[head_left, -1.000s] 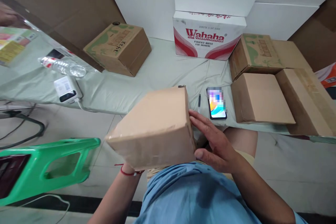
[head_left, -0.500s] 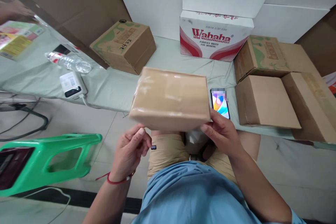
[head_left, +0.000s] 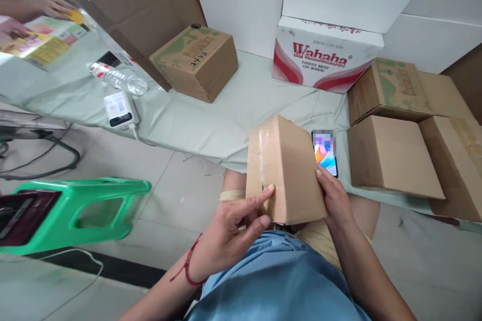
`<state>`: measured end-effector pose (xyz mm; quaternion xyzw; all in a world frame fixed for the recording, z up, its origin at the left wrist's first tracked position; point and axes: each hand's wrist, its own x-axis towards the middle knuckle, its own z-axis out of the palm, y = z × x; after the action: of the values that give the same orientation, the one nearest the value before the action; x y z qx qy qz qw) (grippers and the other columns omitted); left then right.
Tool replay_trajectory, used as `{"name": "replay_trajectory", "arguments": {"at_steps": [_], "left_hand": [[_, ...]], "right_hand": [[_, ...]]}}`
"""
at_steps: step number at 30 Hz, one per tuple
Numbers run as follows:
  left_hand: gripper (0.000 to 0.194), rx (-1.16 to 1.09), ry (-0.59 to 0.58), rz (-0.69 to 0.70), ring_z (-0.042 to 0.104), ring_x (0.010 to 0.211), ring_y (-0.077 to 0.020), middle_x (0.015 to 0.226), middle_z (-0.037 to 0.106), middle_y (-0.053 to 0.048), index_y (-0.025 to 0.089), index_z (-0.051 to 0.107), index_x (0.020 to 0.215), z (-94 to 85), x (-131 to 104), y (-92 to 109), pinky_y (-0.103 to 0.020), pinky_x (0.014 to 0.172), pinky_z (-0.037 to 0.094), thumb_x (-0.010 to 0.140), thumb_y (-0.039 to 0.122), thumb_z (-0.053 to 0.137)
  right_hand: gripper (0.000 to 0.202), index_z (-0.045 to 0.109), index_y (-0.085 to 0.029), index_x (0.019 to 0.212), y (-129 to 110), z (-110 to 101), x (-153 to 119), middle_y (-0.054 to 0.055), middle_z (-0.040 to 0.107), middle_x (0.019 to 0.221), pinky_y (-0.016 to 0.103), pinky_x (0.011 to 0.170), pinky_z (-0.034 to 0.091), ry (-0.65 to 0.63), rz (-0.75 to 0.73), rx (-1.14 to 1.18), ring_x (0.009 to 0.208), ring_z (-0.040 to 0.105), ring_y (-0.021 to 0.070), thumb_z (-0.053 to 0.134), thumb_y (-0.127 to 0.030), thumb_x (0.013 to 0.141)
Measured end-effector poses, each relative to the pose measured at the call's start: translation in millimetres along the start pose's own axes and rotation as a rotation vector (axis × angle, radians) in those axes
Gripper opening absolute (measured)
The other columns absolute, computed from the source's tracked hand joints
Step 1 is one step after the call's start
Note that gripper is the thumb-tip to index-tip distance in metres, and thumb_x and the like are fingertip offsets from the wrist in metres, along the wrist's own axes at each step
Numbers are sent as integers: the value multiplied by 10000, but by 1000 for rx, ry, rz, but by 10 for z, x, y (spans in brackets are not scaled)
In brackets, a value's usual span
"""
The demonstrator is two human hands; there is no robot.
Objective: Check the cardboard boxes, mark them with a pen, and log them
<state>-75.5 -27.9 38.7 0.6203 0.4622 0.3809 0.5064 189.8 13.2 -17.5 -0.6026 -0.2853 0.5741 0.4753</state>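
Observation:
A small brown cardboard box (head_left: 297, 170) is held tilted above my lap, with clear tape running along its left side. My right hand (head_left: 337, 198) grips its lower right edge, thumb on the near face and the other fingers mostly out of sight behind. My left hand (head_left: 233, 230), with a red string bracelet at the wrist, is at the lower left. Its index finger is stretched out and touches the taped side near the corner, its thumb stands apart below, and the remaining fingers are partly hidden. Just beyond my right hand lies a lit phone (head_left: 327, 155) on the cloth.
Several cardboard boxes (head_left: 399, 155) stand at the right, and a marked carton (head_left: 196, 62) at the back left. A Wahaha carton (head_left: 320, 57) is behind. On the left are a plastic bottle (head_left: 120, 80), a white power bank (head_left: 120, 110), a green stool (head_left: 75, 210) and another person's hand (head_left: 56, 7).
The box has turned so its taped side faces left, and it is nearer my body. My left hand has moved right, its index finger now extended onto the box. My right hand keeps its grip.

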Motion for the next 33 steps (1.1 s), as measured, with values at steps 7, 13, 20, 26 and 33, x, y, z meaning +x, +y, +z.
{"name": "replay_trajectory", "arguments": {"at_steps": [7,13,20,26,33], "left_hand": [[524,-146,81,29,442,1543,-389,1576,580,-122,374,739,1474,-23,53,-213,-527,1206,478,990,574,769],[684,-708,463,-271,698,1273,-322,1410,745,-82,282,685,1446,-94,89,-341,-373,994,618,833,494,904],[778,-739,532,-367,703,1306,-389,1323,795,-124,218,775,1313,-278,127,-262,-436,985,645,800,802,809],[633,-532,355,-479,719,1045,-255,1258,764,-47,280,721,1323,-252,16,-416,-280,754,583,769,510,926],[666,65,105,153,373,1662,-391,1706,527,-90,365,669,1485,-338,-139,-638,-556,1311,375,867,276,901]], "right_hand": [[656,717,-265,1491,-18,-13,-211,73,711,1552,503,1196,563,-41,-149,10,1510,609,355,719,-665,970],[510,644,-333,1592,-164,9,-297,49,466,1775,449,1052,655,-424,-501,-275,1668,420,325,551,-526,1129],[419,711,-371,1505,-144,100,-306,66,535,1730,537,1299,471,-516,-537,-298,1576,541,300,679,-420,1090],[654,629,-334,1533,246,194,-383,113,573,1579,331,797,693,-296,-90,160,1104,701,219,761,-654,978],[551,727,-258,1304,142,119,-399,-34,603,824,176,531,490,-227,-11,144,645,497,92,886,-589,893]]}}
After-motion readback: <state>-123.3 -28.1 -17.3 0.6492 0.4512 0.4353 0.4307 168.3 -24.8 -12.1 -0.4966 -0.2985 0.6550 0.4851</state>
